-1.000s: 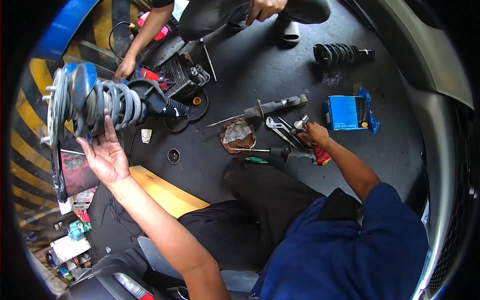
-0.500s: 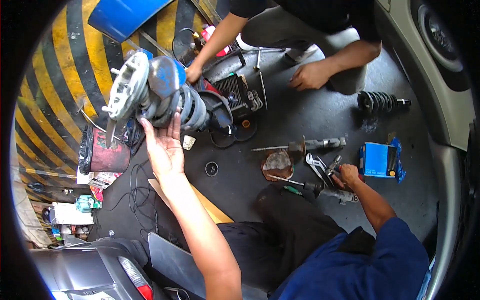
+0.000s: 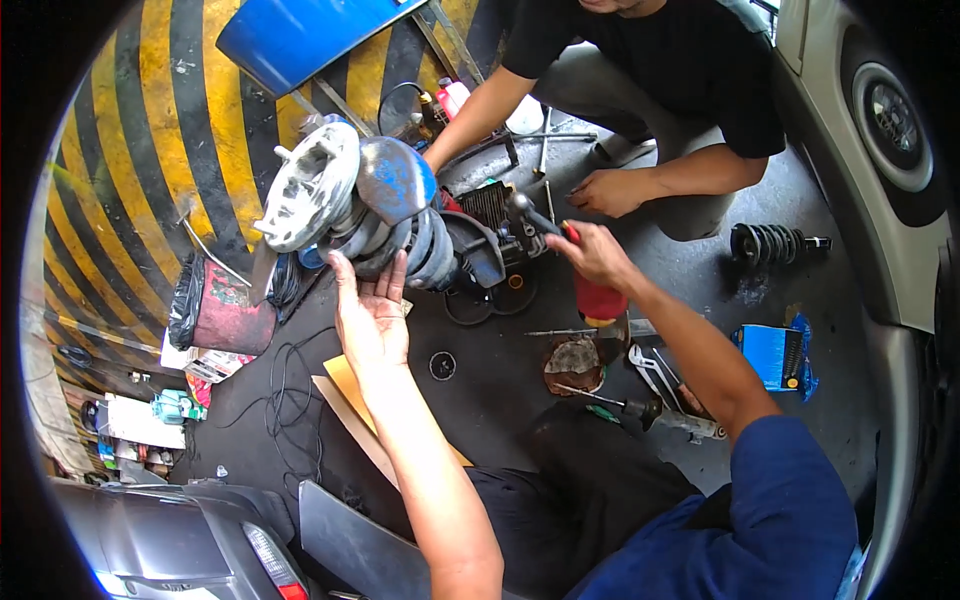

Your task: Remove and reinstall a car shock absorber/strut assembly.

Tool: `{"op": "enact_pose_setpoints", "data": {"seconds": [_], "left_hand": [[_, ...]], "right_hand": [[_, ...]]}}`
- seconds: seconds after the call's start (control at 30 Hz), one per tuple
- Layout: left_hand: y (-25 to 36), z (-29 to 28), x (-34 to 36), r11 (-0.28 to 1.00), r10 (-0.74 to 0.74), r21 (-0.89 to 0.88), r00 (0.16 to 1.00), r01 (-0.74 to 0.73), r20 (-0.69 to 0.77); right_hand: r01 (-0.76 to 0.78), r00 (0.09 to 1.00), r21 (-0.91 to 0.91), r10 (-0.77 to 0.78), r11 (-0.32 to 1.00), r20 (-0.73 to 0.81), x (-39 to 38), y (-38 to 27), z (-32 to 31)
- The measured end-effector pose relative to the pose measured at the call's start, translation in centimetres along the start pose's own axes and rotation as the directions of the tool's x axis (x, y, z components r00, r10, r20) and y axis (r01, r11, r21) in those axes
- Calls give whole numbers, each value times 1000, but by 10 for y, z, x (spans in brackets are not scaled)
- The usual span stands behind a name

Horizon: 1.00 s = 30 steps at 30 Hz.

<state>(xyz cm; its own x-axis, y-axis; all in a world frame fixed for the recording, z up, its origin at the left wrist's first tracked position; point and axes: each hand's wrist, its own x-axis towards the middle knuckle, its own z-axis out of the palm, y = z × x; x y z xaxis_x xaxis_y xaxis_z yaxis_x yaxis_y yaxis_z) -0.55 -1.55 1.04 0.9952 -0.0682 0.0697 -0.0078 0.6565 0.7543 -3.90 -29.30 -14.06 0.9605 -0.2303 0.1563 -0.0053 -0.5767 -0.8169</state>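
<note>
Strut [image 3: 375, 215]: a coil-spring strut assy, lying tilted across a dark clamp tool on the floor, top mount plate to the left, blue cup behind it.
Left hand [image 3: 372, 312]: open, palm up, fingers spread; fingertips touch the underside of the coils, so it supports and does not grip.
Right hand [image 3: 592, 250]: closed around a tool with red handle [image 3: 570, 232]; its black knob end [image 3: 520, 205] is at the clamp side of the strut.
Done so far: I judge the strut is off the car and set in the clamp; spring is on the strut, top mount not removed.
Left to do: prob. the work on the spring itself; which way the tool turns I cannot tell, view is bent by the lens.
Struts, count: 2 – the one in hand, and a second strut [image 3: 775, 243] lying on the floor at right, well apart.
Hands, count: 4 in view – 2 of the wearer, 2 of a co-worker; the co-worker's hand [image 3: 610, 190] rests on the floor just behind the red tool.
Small tools on floor: approx. 3–4 near the right forearm: a screwdriver [image 3: 590, 400], wrenches [image 3: 655, 370].
Blue box [image 3: 775, 355]: 1, right of the wrenches.
Red can [image 3: 600, 298]: 1, below the right hand.
Car wheel [image 3: 895, 120]: 1, at far right.
</note>
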Motion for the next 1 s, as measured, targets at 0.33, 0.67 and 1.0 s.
{"op": "enact_pose_setpoints", "data": {"seconds": [0.33, 0.67, 1.0], "left_hand": [[4, -12, 5, 991, -1, -133, 998, 9, 65], [5, -9, 6, 997, -21, -72, 998, 26, 64], [5, -6, 7, 999, 6, -33, 998, -4, 61]], "right_hand": [[-204, 976, -51, 207, 978, 62, -51, 14, 18], [-153, 926, -765, 360, 626, 109, -243, 168, -28], [137, 988, -180, -123, 974, 88, -91, 65, 91]]}}
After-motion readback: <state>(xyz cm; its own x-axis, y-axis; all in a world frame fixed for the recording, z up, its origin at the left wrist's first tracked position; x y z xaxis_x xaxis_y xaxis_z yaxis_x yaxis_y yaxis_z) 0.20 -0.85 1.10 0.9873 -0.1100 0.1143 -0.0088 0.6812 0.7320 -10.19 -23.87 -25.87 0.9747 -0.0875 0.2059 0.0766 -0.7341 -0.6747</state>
